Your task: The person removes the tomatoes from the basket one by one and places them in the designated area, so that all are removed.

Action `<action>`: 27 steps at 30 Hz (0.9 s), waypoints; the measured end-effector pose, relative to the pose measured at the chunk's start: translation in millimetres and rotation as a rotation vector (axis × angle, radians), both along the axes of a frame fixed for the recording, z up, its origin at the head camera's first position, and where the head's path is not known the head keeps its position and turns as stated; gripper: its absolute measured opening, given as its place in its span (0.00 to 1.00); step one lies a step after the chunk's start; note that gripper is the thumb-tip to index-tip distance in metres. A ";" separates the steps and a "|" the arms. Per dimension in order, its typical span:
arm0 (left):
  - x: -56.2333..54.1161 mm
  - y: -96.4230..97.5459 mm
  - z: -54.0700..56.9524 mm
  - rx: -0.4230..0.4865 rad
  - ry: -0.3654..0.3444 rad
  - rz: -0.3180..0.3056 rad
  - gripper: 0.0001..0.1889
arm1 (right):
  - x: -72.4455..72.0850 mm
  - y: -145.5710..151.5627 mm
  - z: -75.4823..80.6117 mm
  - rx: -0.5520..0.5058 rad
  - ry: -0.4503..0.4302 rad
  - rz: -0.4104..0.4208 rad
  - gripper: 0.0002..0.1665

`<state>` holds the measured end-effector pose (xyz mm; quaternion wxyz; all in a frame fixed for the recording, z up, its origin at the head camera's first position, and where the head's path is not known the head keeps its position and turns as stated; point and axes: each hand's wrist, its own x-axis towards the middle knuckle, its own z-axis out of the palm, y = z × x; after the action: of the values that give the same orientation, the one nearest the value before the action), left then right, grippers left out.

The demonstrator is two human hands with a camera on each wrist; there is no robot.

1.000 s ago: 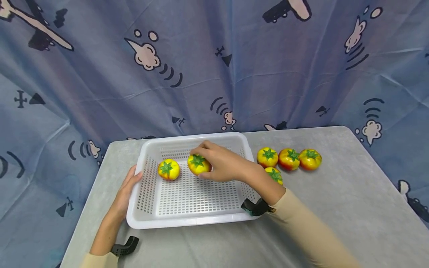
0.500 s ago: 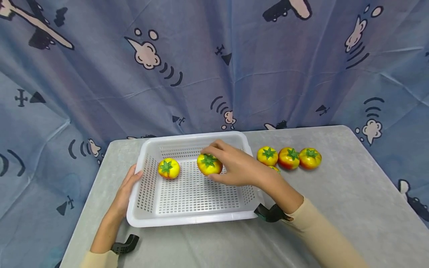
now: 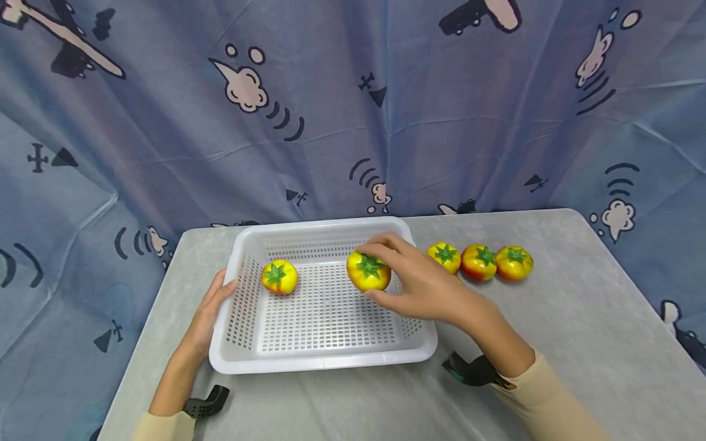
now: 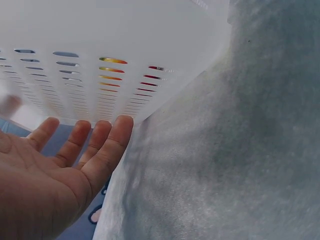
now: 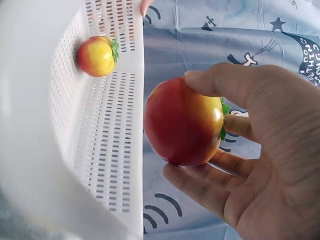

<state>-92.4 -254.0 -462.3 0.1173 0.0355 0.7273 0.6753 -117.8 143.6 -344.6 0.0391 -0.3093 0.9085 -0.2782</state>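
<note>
A white perforated plastic basket (image 3: 325,361) stands on the table. My left hand (image 3: 208,312) holds its left rim, thumb over the edge; in the left wrist view the fingers (image 4: 102,155) reach the outer wall. My right hand (image 3: 421,278) grips a yellow-and-red tomato (image 3: 368,271) with a green star-shaped top, above the basket's right part. In the right wrist view that tomato (image 5: 182,122) sits between thumb and fingers, its red underside showing. Another tomato (image 3: 279,277) lies inside the basket at the left.
Right of the basket, tomatoes stand in a row on the grey table (image 3: 579,318): one (image 3: 444,256) partly behind my right hand, a redder one (image 3: 478,262), and another (image 3: 514,263). One more is almost hidden by the hand. A blue patterned curtain (image 3: 331,122) hangs behind.
My right hand has moved right with the tomato, from the basket's middle toward its right side. The tomato looks larger now. My left hand and the basket have stayed put.
</note>
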 end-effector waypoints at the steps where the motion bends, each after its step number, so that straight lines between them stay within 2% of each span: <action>1: 0.0 0.1 0.2 0.001 -0.001 -0.001 0.29 | 1.5 2.3 0.4 0.000 0.006 -0.006 0.41; 10: 0.1 -0.3 0.7 -0.002 -0.013 0.003 0.30 | 10.4 23.9 -2.1 0.005 0.013 -0.075 0.43; 27: -0.6 -0.8 0.4 -0.005 -0.009 -0.003 0.29 | 27.4 60.7 -14.6 -0.022 0.052 -0.191 0.41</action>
<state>-93.0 -254.7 -461.9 0.1219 0.0332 0.7284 0.6734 -90.4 204.2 -359.2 -0.0144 -0.2290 0.9314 -0.2826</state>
